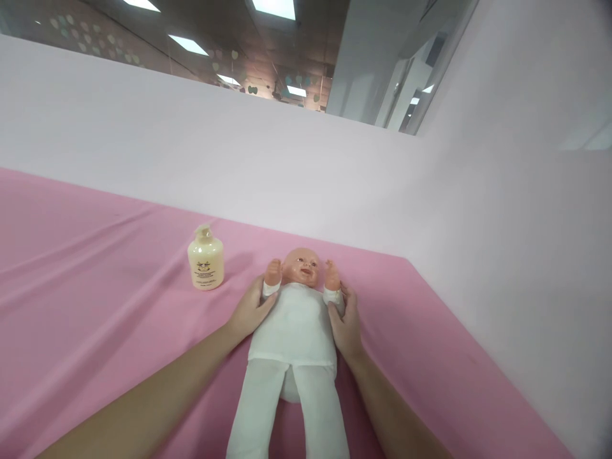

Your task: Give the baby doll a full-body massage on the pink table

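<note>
A baby doll (294, 328) in a white top and white trousers lies on its back, head away from me, both arms bent up beside its head. My left hand (250, 308) is closed around the doll's sleeved arm on the left, thumb on top. On the other side my right hand (348, 323) grips the doll's other arm at the sleeve, just below its small raised hand. Parts of my fingers are hidden behind the doll's arms. The doll's feet lie beyond the bottom edge of the view.
A pale yellow pump bottle (206, 262) stands left of the doll's head. Underneath is a pink cloth (119, 306) with some creases. White walls (215, 153) rise behind and to the right, and a window (296, 57) is above.
</note>
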A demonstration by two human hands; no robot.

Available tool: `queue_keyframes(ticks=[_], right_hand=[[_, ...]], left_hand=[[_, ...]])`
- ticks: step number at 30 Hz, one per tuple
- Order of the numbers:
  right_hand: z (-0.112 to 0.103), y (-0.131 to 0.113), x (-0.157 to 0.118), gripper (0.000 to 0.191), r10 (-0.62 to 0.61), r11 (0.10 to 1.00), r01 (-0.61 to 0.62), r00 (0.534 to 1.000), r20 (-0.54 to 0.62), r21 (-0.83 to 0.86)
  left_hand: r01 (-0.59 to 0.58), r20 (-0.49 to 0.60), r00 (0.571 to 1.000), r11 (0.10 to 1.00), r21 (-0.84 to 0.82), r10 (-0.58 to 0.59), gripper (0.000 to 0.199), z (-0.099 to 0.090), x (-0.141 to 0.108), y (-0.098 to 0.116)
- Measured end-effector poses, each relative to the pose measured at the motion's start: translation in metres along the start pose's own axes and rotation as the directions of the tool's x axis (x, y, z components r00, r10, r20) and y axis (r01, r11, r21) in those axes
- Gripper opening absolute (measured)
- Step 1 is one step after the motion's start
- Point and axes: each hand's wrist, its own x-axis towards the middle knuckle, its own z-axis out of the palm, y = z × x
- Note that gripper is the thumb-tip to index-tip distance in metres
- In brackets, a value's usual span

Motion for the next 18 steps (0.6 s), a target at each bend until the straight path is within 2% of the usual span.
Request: queue_keyframes(ticks=[5, 9, 13, 18], right_hand=[[-0.002, 0.006, 0.003, 0.052, 0.118, 0.993, -0.118, 0.993, -0.016, -0.031], [-0.002, 0.008, 0.005, 0.059, 0.229, 0.973, -0.230, 0.973, -0.031, -0.020], [-0.002, 0.008, 0.007, 0.067, 0.321, 0.946, -0.323, 0.945, -0.064, -0.028], [-0.003, 0.006, 0.007, 0.067, 0.327, 0.945, -0.328, 0.945, -0.031, -0.018]], left_hand=[[0.143, -0.066, 0.987, 0.987, -0.074, -0.148, 0.041, -0.001, 0.004, -0.009], [0.218, -0.051, 0.973, 0.970, -0.103, -0.224, 0.052, -0.001, 0.006, -0.015], [0.236, -0.010, 0.971, 0.968, -0.084, -0.238, 0.055, 0.000, 0.005, -0.016], [0.228, -0.033, 0.972, 0.971, -0.077, -0.231, 0.055, -0.001, 0.005, -0.013]])
